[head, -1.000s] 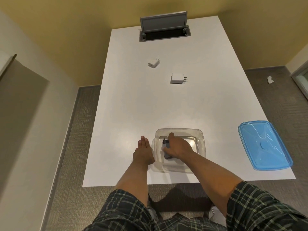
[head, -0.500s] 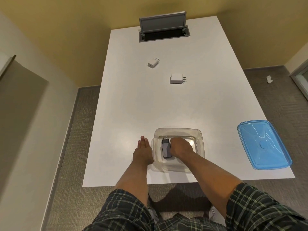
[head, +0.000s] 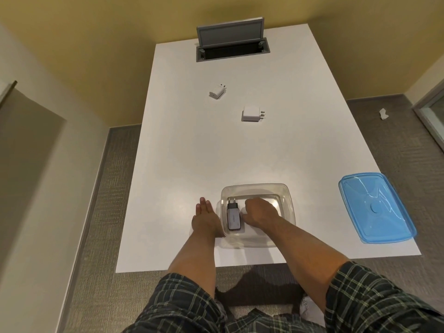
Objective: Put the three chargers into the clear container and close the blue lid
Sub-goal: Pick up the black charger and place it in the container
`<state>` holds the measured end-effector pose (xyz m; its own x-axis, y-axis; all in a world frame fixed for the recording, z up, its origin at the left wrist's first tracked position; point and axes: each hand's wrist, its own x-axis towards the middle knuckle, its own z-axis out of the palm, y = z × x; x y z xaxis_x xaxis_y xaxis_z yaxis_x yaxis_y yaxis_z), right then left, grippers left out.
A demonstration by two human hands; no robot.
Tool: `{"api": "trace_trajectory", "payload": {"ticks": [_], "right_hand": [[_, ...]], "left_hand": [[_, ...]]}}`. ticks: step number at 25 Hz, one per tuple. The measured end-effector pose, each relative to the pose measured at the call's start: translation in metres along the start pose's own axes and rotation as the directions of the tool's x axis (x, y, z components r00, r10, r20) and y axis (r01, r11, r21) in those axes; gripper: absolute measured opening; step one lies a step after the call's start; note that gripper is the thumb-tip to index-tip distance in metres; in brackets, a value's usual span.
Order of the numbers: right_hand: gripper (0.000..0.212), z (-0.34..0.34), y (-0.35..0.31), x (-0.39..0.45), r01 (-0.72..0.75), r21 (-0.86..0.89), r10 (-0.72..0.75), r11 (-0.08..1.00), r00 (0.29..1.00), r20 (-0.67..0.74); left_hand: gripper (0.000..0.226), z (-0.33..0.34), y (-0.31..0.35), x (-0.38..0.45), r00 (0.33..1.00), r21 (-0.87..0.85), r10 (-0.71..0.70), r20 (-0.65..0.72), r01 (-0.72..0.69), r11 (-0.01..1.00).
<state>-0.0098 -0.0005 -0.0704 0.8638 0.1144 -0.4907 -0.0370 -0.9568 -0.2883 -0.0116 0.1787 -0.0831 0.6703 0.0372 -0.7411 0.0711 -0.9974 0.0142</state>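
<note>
White table (head: pixel 182 164): blue lid (head: pixel 376 209) flat at its right edge, well apart from the clear container (head: pixel 287 197) at the near edge. Left hand (head: pixel 205 218) flat and open on the table, against the container's left wall, same as before. Right hand (head: pixel 260 212) is curled inside the container; a second ago it covered the grey charger (head: pixel 233 216), now it is off it, just beside, gripping nothing. That charger lies flat in the container's left part, long axis near-to-far, prongs pointing away. Two white chargers unmoved mid-table: larger (head: pixel 251 114), prongs right; smaller (head: pixel 217 91), prongs up-right.
</note>
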Motion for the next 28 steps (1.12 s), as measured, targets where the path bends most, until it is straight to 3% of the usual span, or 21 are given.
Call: {"api": "trace_trajectory", "payload": {"ticks": [6,13,17,21,24,28], "right_hand": [[0.031,-0.001,0.001,0.001,0.016,-0.019,-0.016,1.000,1.000,0.006],[0.025,-0.008,-0.001,0.000,0.091,-0.117,-0.094,0.989,0.995,-0.023],[0.017,-0.022,0.001,-0.007,0.201,-0.286,-0.231,0.937,0.970,-0.077],[0.013,-0.043,0.000,-0.008,0.369,-0.352,-0.423,0.860,0.902,-0.086],[0.016,-0.064,-0.001,-0.004,0.473,-0.373,-0.553,0.799,0.821,-0.145],[0.013,-0.091,0.000,0.013,0.439,-0.311,-0.525,0.843,0.798,-0.297]], "left_hand": [[0.134,-0.001,-0.006,-0.001,0.998,0.025,0.063,-0.009,-0.063,0.998],[0.124,-0.008,-0.023,0.001,0.990,0.102,0.135,0.030,-0.137,0.985],[0.095,-0.018,-0.028,0.005,0.988,0.172,0.157,0.012,-0.156,0.973],[0.048,-0.042,-0.022,0.009,0.986,0.184,0.151,-0.072,-0.136,0.974],[0.040,-0.061,-0.019,0.015,0.984,0.247,0.141,-0.106,-0.112,0.962],[0.036,-0.084,-0.018,0.027,0.955,0.293,0.202,-0.216,-0.134,0.947]]}}
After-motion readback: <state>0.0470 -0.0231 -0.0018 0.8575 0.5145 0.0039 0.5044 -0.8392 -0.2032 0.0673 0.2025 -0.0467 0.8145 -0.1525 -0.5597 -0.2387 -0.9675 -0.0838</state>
